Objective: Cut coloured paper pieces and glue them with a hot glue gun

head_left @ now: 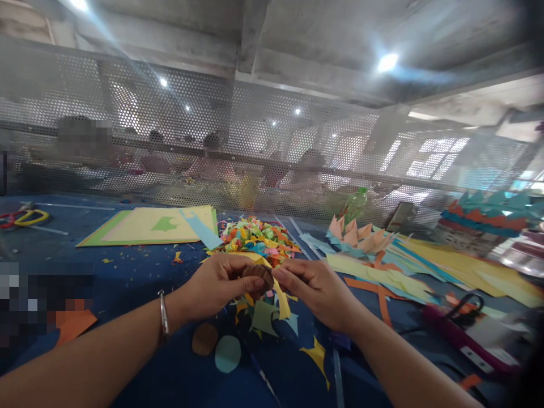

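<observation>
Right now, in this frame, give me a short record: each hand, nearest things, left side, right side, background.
Left hand: holds a brown ridged piece
Right hand: fingertips at that piece's right edge; pinch unclear
Nearest things: brown disc and light blue disc below; multicolored paper scraps beyond
Left side: stacked paper sheets, yellow-handled scissors
Right side: peach pointed paper cutouts, green-capped bottle
Background: perforated panel

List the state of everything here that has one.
Left hand: closed on the brown piece
Right hand: fingertips pinched at the piece's edge
Paper scraps: loose, heaped beyond the hands
Brown disc: lying flat
Pale blue disc: lying flat
Paper sheets: stacked flat
Bottle: standing, contents unclear
Yellow-handled scissors: lying down, blades unclear
Ceiling light: lit
</observation>
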A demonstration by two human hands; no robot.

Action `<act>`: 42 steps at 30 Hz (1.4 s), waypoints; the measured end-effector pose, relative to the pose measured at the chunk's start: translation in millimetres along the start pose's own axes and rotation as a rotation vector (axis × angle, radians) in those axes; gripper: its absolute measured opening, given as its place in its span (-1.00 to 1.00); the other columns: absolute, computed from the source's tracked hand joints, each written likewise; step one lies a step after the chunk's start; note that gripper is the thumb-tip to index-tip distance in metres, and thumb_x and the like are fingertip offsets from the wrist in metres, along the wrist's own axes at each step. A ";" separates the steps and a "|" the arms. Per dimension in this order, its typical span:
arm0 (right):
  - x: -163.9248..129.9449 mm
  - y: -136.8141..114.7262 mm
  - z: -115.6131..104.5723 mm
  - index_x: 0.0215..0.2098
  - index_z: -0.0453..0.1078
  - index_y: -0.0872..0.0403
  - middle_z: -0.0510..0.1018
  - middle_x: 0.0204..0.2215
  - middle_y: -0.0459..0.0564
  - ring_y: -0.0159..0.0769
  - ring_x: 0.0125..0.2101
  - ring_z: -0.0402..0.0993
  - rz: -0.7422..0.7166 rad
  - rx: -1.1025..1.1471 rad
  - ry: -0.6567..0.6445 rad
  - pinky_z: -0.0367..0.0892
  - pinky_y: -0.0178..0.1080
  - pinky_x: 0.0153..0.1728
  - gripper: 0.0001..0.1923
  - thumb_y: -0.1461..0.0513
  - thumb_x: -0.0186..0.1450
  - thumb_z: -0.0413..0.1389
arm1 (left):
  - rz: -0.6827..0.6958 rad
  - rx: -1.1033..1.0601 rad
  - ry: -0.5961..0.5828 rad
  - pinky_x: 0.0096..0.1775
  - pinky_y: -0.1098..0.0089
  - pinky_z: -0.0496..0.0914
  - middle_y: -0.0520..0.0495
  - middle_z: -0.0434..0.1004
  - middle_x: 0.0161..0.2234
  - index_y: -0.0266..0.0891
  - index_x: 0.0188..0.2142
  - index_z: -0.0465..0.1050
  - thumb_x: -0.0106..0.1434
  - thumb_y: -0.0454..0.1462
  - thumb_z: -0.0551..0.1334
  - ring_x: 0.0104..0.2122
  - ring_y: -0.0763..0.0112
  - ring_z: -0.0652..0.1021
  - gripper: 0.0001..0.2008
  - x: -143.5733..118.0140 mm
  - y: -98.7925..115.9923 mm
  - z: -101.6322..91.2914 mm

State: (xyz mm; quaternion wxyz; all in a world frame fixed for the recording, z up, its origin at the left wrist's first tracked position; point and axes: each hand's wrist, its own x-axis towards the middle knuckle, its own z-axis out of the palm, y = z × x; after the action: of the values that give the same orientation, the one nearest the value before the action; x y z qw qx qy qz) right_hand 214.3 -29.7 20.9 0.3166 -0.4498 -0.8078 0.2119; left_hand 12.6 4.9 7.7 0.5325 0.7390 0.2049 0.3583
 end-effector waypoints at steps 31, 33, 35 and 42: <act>1.1 1.9 -2.0 -0.59 0.16 0.07 0.13 -0.62 -0.17 -0.44 -0.60 0.01 0.005 -0.052 -0.081 -0.01 -0.31 -0.58 -0.57 0.02 0.34 -0.10 | -0.071 -0.073 -0.214 -0.38 0.46 0.24 0.04 0.41 -0.51 -0.28 -0.46 0.50 0.14 -0.30 0.25 -0.48 0.52 0.36 -0.91 1.3 3.1 -12.7; 0.7 2.1 -2.0 -0.59 0.18 0.07 0.14 -0.62 -0.17 -0.44 -0.60 0.02 0.005 -0.059 -0.086 0.00 -0.31 -0.58 -0.57 0.02 0.35 -0.09 | -0.077 -0.077 -0.224 -0.37 0.46 0.24 0.03 0.42 -0.50 -0.28 -0.46 0.50 0.13 -0.31 0.25 -0.47 0.51 0.37 -0.91 1.0 2.7 -13.8; 0.4 1.8 -2.0 -0.59 0.17 0.07 0.15 -0.62 -0.17 -0.44 -0.59 0.03 0.003 -0.056 -0.091 0.01 -0.31 -0.57 -0.57 0.02 0.35 -0.10 | -0.086 -0.078 -0.234 -0.38 0.45 0.24 0.02 0.43 -0.50 -0.28 -0.45 0.50 0.12 -0.30 0.26 -0.47 0.51 0.37 -0.92 0.9 2.5 -14.4; 1.1 1.6 -0.5 -0.59 0.13 0.07 0.10 -0.63 -0.18 -0.44 -0.60 0.01 0.016 -0.042 -0.096 -0.02 -0.31 -0.58 -0.57 0.02 0.35 -0.10 | -0.085 -0.026 -0.236 -0.40 0.46 0.20 0.05 0.38 -0.53 -0.28 -0.48 0.48 0.11 -0.26 0.26 -0.49 0.52 0.33 -0.88 2.3 1.8 -15.3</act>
State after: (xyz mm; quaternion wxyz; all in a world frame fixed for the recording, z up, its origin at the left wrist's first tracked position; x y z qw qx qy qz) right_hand 215.2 -27.9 20.6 0.2664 -0.4521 -0.8227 0.2187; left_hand 2.6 15.6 12.7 0.5770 0.7598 0.1672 0.2487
